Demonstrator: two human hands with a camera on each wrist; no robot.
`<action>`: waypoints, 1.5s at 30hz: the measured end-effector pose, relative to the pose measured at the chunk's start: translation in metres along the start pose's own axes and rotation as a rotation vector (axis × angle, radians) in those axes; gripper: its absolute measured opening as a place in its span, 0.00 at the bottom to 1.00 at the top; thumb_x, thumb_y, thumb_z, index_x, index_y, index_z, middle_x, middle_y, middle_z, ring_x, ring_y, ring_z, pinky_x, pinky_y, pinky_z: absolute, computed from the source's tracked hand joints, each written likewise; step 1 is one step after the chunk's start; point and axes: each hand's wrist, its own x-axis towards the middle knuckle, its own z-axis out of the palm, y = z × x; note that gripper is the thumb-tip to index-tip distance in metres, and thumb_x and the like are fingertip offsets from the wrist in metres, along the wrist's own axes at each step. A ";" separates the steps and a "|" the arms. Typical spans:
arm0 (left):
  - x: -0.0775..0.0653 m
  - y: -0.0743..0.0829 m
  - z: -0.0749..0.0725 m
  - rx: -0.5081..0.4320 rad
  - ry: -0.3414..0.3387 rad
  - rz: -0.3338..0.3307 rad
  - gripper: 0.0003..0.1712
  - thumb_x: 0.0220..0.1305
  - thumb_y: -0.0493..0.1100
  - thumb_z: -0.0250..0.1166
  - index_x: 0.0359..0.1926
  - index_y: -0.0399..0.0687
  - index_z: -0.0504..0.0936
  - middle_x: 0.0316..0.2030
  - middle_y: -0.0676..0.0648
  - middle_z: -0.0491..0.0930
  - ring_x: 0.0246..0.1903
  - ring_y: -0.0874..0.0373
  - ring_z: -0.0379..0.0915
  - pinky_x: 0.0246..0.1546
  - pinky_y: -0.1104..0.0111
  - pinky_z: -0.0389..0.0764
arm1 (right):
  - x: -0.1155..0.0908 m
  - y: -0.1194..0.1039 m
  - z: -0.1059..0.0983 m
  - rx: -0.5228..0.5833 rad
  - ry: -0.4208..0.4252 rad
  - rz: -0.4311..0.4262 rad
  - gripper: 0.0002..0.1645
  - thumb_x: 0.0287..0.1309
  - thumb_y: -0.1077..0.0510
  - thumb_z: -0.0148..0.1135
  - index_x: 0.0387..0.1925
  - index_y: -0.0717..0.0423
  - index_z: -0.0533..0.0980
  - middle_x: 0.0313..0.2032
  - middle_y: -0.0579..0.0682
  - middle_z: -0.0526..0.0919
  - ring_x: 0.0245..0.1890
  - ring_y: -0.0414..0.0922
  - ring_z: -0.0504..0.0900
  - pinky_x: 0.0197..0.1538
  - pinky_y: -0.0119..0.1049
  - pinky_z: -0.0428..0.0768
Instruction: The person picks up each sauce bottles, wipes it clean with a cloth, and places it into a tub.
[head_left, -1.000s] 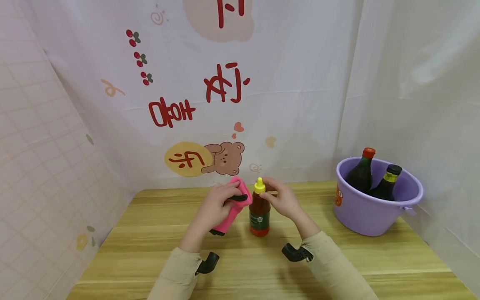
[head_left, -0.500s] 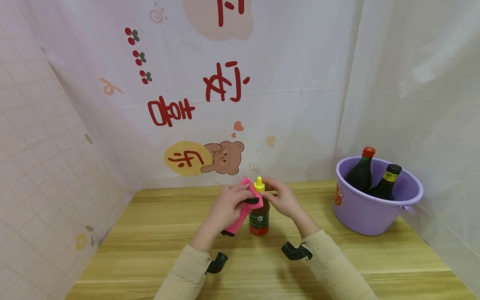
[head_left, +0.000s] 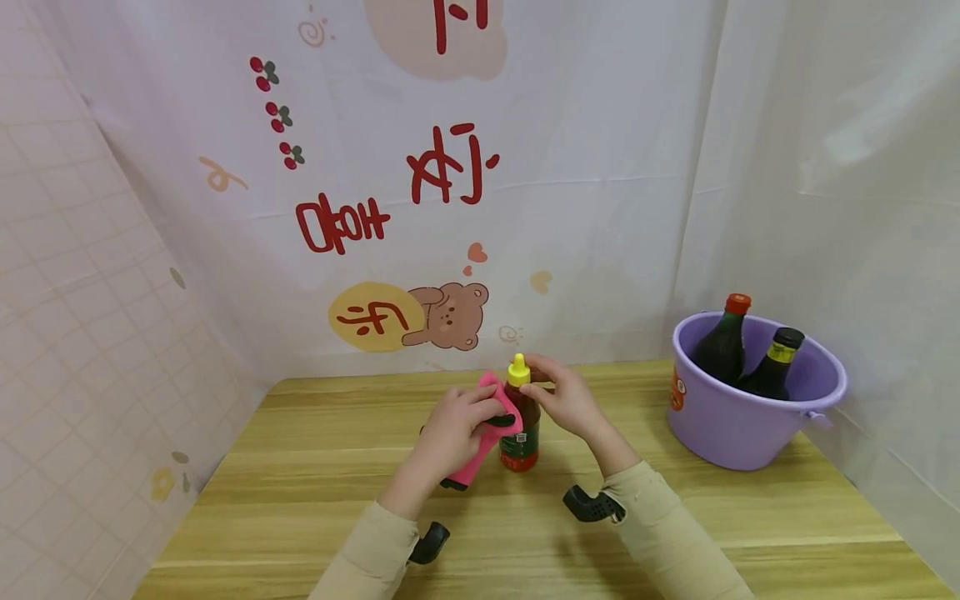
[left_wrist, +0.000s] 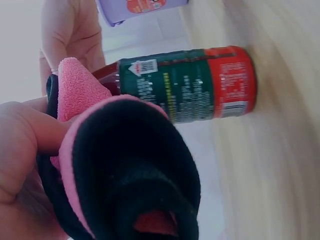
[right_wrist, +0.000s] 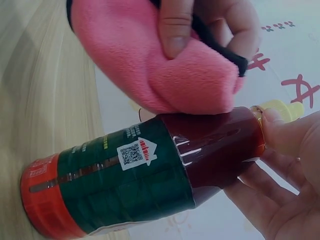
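Note:
A bottle of dark red sauce with a green and red label and a yellow cap stands upright on the wooden table. My right hand holds it by the neck, thumb and fingers just under the cap. In my left hand I grip a folded pink cloth with black edging. The right wrist view shows the cloth lying against the bottle's shoulder, above the label. Seen from the left wrist, the cloth's bunched dark underside covers part of the bottle.
To the right stands a purple bucket holding two dark bottles, one with a red cap, one with a black cap. A printed white curtain hangs behind the table.
My left hand has brought the cloth rightward onto the bottle, then slid it a little down its side. The right hand keeps its hold at the neck.

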 end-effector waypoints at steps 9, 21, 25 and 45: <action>-0.015 -0.006 0.013 -0.005 -0.012 -0.001 0.15 0.57 0.32 0.71 0.42 0.55 0.86 0.49 0.51 0.84 0.44 0.50 0.76 0.44 0.59 0.76 | -0.002 0.001 0.002 -0.016 0.011 0.009 0.27 0.60 0.64 0.66 0.62 0.61 0.74 0.53 0.60 0.79 0.49 0.57 0.83 0.49 0.53 0.81; -0.031 -0.015 0.035 -0.044 -0.090 -0.030 0.15 0.56 0.29 0.70 0.40 0.53 0.86 0.43 0.54 0.84 0.39 0.53 0.75 0.42 0.61 0.76 | -0.004 0.002 0.004 -0.009 0.021 0.007 0.27 0.61 0.64 0.65 0.62 0.59 0.74 0.54 0.59 0.79 0.49 0.56 0.82 0.50 0.53 0.81; -0.032 -0.016 0.039 -0.029 -0.111 -0.027 0.15 0.56 0.29 0.69 0.39 0.54 0.86 0.45 0.52 0.84 0.41 0.52 0.76 0.44 0.60 0.76 | -0.004 0.000 0.004 -0.005 0.023 0.012 0.26 0.61 0.65 0.65 0.62 0.60 0.74 0.55 0.60 0.79 0.49 0.57 0.82 0.50 0.53 0.81; -0.029 -0.018 0.051 0.030 -0.285 -0.024 0.16 0.54 0.30 0.70 0.38 0.56 0.88 0.41 0.58 0.85 0.34 0.59 0.72 0.37 0.69 0.70 | -0.003 -0.002 0.003 0.012 0.031 0.022 0.27 0.61 0.67 0.65 0.62 0.63 0.73 0.55 0.62 0.78 0.50 0.59 0.82 0.48 0.53 0.82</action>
